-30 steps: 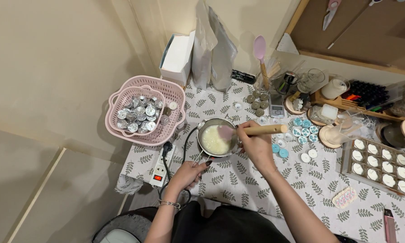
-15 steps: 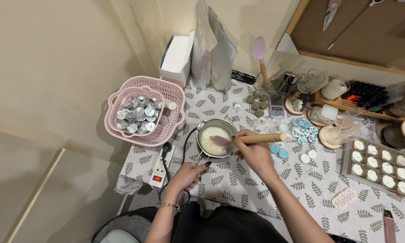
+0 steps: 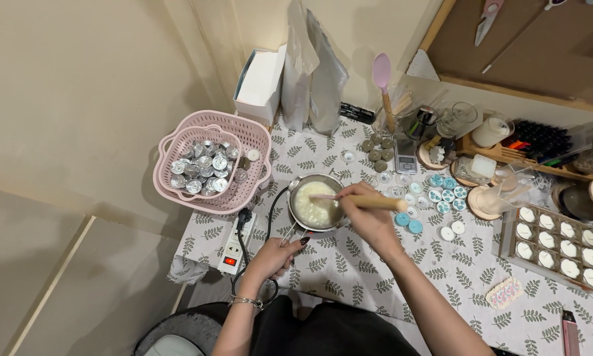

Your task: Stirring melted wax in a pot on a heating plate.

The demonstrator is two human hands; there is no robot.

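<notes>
1. A small metal saucepan (image 3: 317, 203) sits on the leaf-print tablecloth (image 3: 349, 264), holding a pale, creamy, partly lumpy melt that fills most of its bottom.
2. The right hand (image 3: 369, 214) is clenched around the wooden handle of a pink-headed spatula (image 3: 349, 200), whose blade dips into the melt.
3. The left hand (image 3: 275, 254) grasps the end of the saucepan's thin handle at the near left of the pot.
4. A white power strip (image 3: 236, 245) lies just left of the saucepan, with a black cable running toward the pot.
5. Two nested pink baskets (image 3: 210, 161) stand to the left; the inner one is heaped with small silver tealight cups.
6. A metal tray mould (image 3: 555, 245) at the right has rows of square cells, each holding a white round piece.
7. Blue and white small round cups (image 3: 441, 188) lie clustered on the cloth right of the saucepan.
8. A jar (image 3: 392, 118) at the back holds another pink spatula upright.
9. A white box (image 3: 260, 82) and silver pouches (image 3: 313, 72) lean against the wall.
</notes>
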